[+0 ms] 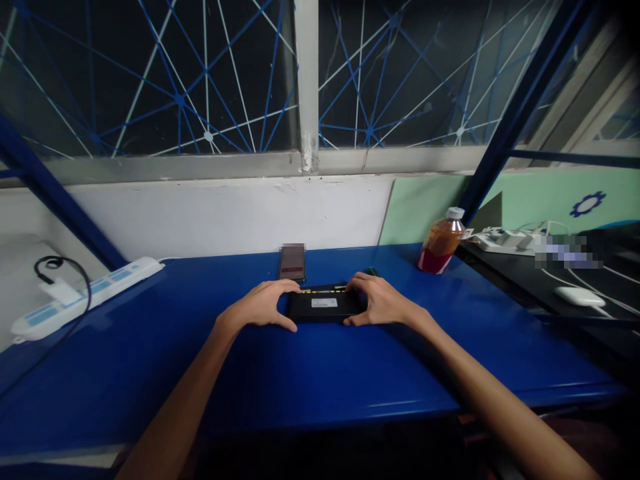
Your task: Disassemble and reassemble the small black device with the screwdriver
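A flat black box-shaped device (326, 313) lies on the blue table (320, 380) in front of me. It has a white label on its upper face and a row of small yellow marks, perhaps ports, along its far edge. My left hand (265, 305) grips its left end, fingers at the far side and thumb at the near side. At the right end, my right hand (375, 300) holds it the same way. Just beyond the device lies a dark phone (292, 263). A small dark item (373, 271) is partly hidden behind my right hand.
At the left lies a white power strip (90, 297) with a plug and black cable (90, 293). A bottle of reddish drink (441, 241) stands at the back right. Farther right, a black surface holds another power strip (510, 241), white cables and a white charger (580, 297).
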Motion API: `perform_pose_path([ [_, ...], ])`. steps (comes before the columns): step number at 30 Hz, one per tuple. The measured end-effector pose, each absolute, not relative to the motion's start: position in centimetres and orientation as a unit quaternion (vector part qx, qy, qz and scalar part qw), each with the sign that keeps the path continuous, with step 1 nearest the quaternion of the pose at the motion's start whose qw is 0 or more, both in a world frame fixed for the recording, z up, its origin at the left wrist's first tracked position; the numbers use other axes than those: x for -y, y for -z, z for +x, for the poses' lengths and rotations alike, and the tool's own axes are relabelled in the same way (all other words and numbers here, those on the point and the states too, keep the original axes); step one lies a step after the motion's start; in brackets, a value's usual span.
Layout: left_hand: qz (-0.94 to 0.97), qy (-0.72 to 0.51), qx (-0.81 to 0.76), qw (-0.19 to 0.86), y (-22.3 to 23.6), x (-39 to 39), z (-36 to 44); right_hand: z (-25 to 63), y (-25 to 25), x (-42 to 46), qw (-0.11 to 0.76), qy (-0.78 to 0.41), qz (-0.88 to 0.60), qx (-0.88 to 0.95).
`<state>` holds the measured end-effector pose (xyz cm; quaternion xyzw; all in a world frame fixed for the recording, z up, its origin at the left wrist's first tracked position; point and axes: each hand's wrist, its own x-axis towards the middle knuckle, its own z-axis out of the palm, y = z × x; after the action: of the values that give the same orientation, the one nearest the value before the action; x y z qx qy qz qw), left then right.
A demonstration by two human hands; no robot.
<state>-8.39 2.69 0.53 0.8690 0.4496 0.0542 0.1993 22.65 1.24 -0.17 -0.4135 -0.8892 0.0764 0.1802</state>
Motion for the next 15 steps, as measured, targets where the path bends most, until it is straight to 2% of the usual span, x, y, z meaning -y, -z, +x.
perform_pose_path([
  [9,0.871,-0.02,-0.451,0.196,-0.99,-2.17,-7.98,23.2,-0.41,-1.34,0.198,-0.125,-0.407,0.883],
  [15,0.873,-0.021,-0.446,0.197,-1.0,-2.26,-8.12,23.08,-0.27,-1.38,0.198,-0.114,-0.402,0.887],
])
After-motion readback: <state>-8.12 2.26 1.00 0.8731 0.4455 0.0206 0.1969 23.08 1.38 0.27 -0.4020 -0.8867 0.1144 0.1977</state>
